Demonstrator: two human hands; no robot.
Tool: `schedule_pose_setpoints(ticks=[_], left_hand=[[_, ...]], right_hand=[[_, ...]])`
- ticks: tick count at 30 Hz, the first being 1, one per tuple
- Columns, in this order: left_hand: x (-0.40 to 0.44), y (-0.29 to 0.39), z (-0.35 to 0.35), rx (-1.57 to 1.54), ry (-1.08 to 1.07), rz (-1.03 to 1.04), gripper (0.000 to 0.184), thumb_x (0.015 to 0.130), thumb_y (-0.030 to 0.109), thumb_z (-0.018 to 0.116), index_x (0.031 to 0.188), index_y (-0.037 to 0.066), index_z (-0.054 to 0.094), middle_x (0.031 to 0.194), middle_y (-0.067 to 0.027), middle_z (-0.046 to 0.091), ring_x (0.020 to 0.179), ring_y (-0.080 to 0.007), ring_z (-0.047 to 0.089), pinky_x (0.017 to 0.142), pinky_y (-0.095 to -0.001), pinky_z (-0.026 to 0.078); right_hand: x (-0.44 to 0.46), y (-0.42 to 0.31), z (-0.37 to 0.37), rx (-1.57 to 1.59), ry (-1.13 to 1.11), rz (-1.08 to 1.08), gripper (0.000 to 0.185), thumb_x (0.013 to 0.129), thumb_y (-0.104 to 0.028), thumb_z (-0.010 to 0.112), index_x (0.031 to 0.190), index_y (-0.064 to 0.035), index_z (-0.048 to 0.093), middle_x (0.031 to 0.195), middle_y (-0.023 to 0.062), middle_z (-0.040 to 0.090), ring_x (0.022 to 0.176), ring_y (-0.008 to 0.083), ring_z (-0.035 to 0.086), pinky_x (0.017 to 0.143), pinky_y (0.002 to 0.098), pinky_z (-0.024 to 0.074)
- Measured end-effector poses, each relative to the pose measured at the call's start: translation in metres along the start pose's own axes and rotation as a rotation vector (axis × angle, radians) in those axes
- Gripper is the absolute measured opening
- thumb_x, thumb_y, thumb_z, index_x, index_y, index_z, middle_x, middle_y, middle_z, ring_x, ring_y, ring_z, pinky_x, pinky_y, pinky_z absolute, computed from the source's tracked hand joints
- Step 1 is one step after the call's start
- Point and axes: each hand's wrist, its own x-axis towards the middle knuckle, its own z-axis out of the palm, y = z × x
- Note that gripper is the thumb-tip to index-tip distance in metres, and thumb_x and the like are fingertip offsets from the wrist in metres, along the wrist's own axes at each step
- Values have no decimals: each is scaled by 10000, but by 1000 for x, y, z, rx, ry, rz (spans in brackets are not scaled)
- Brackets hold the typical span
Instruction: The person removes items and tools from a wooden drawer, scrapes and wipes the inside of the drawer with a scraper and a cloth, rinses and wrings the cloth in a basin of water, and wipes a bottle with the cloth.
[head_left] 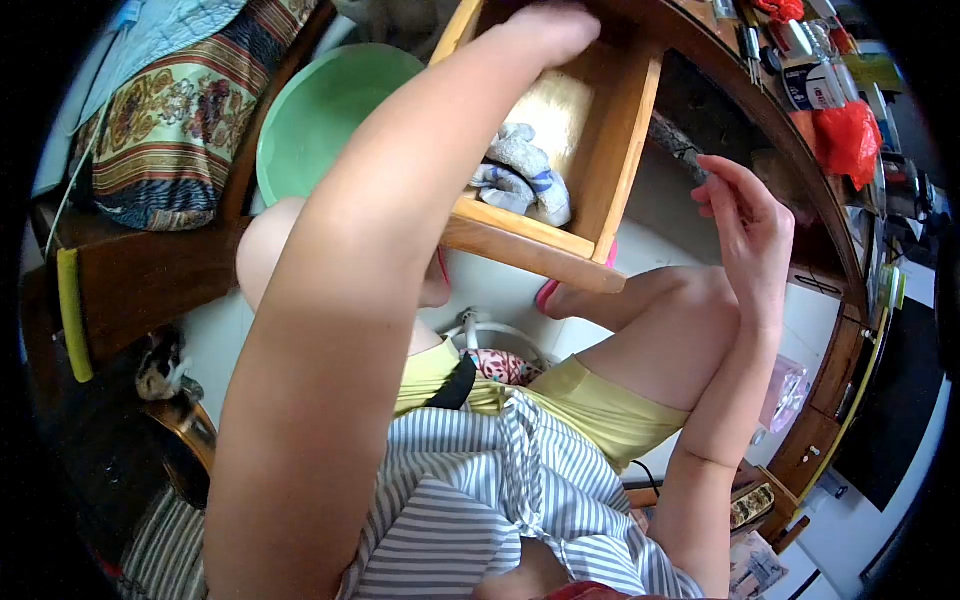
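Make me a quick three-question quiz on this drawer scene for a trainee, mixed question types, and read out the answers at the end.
1. Multiple choice: what colour is the basin beside the wooden drawer?
A) red
B) green
C) blue

2. True or false: the right hand is apart from the drawer, with nothing visible in its grasp.

3. Short answer: which hand is stretched out beyond the blue-banded grey cloth bundle in the drawer?

Key:
1. B
2. True
3. The left hand
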Motion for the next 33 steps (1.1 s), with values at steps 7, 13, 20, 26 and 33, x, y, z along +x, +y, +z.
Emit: schedule_pose_setpoints(ticks=[7,13,20,26,33], left_hand=[[-98,29,-24,400,-108,344,115,743,50,586,776,-1,684,846,-198,669,817,-354,661,711,-428,551],[-117,32,-74,273,-322,157,97,700,-6,614,775,21,670,822,-195,656,803,-352,648,698,-433,508],[-143,25,-90,-101,196,162,160,787,-9,552,904,13,659,880,-142,664,820,-313,630,752,-371,503],[-172,37,-113,-297,410,-10,164,837,17,553,973,14,643,860,-113,663,777,-221,629,734,-320,495],[-176,-11,-96,-530,560,-63,198,845,-21,491,938,36,657,855,-8,599,756,-111,578,651,-256,490]], right_hand=[[1,5,-2,26,5,-27,181,901,-44,586,1057,-12,671,763,69,682,713,96,638,663,239,513],[0,6,-4,-9,-4,-33,182,885,-37,595,1047,-17,675,766,87,686,707,100,646,660,247,513],[6,4,13,71,-21,-151,191,865,-27,611,1047,-13,668,825,113,690,732,122,656,662,255,515],[34,-44,47,71,-202,-286,355,859,-82,619,1198,9,568,1002,198,667,865,283,674,760,347,534],[53,-38,132,-263,-732,-446,408,747,-79,701,1150,-92,638,992,191,634,927,356,621,877,374,492]])
